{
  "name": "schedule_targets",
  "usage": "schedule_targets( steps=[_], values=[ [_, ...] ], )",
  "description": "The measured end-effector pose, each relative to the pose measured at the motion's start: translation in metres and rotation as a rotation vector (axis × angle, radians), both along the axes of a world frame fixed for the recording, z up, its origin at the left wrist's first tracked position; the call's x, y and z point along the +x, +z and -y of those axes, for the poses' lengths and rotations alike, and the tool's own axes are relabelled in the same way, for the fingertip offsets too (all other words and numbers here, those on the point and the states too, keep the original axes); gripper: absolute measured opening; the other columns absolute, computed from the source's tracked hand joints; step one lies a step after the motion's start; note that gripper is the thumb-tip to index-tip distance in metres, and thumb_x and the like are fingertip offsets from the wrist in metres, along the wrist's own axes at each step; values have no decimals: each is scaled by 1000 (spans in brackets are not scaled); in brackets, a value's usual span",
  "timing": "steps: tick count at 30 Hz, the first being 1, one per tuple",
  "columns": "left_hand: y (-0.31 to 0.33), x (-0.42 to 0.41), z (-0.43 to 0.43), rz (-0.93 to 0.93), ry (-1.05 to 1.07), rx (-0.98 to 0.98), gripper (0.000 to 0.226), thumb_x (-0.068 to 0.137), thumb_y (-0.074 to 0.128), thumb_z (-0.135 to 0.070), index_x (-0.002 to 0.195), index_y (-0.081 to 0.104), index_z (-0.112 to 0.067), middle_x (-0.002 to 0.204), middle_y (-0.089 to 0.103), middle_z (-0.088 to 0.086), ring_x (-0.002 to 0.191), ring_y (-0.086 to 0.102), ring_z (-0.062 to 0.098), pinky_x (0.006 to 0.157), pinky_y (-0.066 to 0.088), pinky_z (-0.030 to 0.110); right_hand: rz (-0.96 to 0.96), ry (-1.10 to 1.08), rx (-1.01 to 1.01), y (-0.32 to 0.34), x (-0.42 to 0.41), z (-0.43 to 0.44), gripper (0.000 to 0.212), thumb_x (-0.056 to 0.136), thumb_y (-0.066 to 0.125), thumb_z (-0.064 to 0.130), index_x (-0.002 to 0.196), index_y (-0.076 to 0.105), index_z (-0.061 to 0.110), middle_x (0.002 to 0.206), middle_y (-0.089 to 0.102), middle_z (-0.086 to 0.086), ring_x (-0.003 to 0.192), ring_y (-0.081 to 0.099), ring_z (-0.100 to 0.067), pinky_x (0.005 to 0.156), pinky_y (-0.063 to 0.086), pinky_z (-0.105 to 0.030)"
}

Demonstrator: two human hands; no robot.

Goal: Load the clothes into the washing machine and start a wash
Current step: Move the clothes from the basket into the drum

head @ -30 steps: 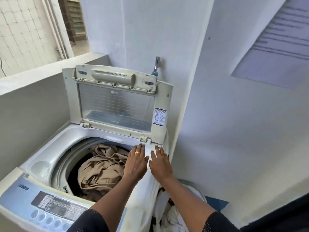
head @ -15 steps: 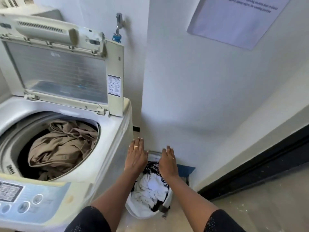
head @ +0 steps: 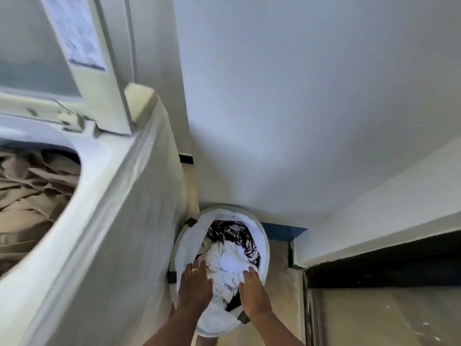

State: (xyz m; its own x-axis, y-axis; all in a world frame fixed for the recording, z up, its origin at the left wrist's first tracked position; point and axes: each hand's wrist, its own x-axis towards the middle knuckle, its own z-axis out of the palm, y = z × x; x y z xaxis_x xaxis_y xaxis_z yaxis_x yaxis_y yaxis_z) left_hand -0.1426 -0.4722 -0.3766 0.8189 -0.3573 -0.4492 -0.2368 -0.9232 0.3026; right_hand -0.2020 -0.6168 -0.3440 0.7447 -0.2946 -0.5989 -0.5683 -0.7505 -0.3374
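White walls point(head: 299, 96) met in a corner where a laundry basket point(head: 266, 248) stood on the floor point(head: 374, 320), close against the side of the washing machine point(head: 112, 221). Both hands were down in the basket, apart, on either side of a heap of white clothes point(head: 229, 265). The left hand point(head: 194, 288) lay at the heap's left edge and the right hand point(head: 253, 293) at its right. The fingers lay fairly straight on the cloth, with nothing gathered up as far as could be seen. A black-and-white patterned garment point(head: 232, 233) lay behind the heap, and tan clothes point(head: 32, 196) already sat in the open drum.

The risk from here looked plain. The heap was loose and tangled, so a shallow grab might lift only part of it. Trailing ends could then drag on the floor or snag on the basket's rim on the way up to the drum. The soft basket might also tip.
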Motion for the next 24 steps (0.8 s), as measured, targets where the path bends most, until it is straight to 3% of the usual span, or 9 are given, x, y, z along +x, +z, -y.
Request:
schedule_targets(
  steps=[2, 5, 11, 15, 17, 19, 20, 21, 24],
  values=[
    [-39, 9, 9, -37, 12, 2, 57, 62, 76, -20, 115, 62, -2, 109, 65, 16, 97, 65, 32, 84, 54, 37, -44, -17, 70, -46, 15, 3, 40, 102, 30, 12, 142, 31, 10, 154, 22, -6, 142, 26, -18, 110, 27, -26],
    [-104, 19, 23, -57, 64, 37, 61, 93, 45, -31, 146, 23, -9, 149, 31, 13, 137, 31, 27, 115, 24, 33, -49, -192, 193, -106, 39, 5, 41, 101, 34, 15, 142, 34, 8, 148, 37, -7, 135, 36, -20, 108, 27, -24],
    [-205, 28, 36, -189, 87, 77, 72, 96, 43, -39, 150, 4, -13, 156, 14, 11, 144, 13, 26, 118, 14, 33, -118, -470, 222, -209, 66, 5, 39, 97, 44, 13, 134, 42, 0, 137, 49, -16, 127, 46, -26, 99, 35, -26],
    [-238, 39, 39, -249, 106, -19, 87, 87, 59, -40, 150, 4, -18, 153, 23, 6, 141, 20, 24, 115, 20, 31, -106, -730, 210, -236, 88, 10, 63, 94, 53, 29, 134, 29, -13, 139, 39, -26, 131, 38, -32, 102, 34, -31],
    [-247, 45, 43, -315, 128, -91, 98, 78, 70, -40, 150, 5, -21, 152, 28, 4, 138, 28, 24, 112, 26, 31, -142, -824, 226, -249, 97, 21, 63, 91, 59, 29, 132, 36, -13, 134, 48, -26, 127, 45, -33, 99, 39, -35],
    [-249, 48, 47, -422, 200, -143, 111, 70, 78, -40, 150, 4, -24, 148, 35, 3, 133, 38, 23, 108, 33, 32, -132, -897, 366, -252, 102, 28, 28, 84, 67, 14, 99, 60, -8, 87, 73, -16, 92, 64, -32, 81, 48, -36],
    [-247, 48, 48, -439, 215, -132, 116, 66, 80, -43, 150, 1, -25, 145, 39, 3, 131, 41, 22, 107, 35, 32, -128, -885, 408, -249, 103, 29, 11, 80, 66, 8, 76, 61, -1, 58, 69, -8, 72, 63, -28, 71, 49, -33],
    [-242, 45, 48, -441, 196, -90, 120, 65, 80, -46, 150, -2, -26, 143, 42, 2, 130, 41, 22, 106, 36, 32, -117, -872, 431, -242, 104, 27, 20, 79, 64, 4, 61, 56, 5, 44, 60, -3, 64, 58, -25, 63, 47, -29],
    [-215, 31, 51, -374, 97, 16, 116, 64, 75, -56, 150, 3, -29, 146, 33, 0, 133, 35, 25, 105, 36, 37, 20, -758, 412, -191, 107, 18, 27, 81, 56, 1, 55, 49, 2, 58, 53, -10, 67, 54, -22, 48, 44, -20]
  ],
)
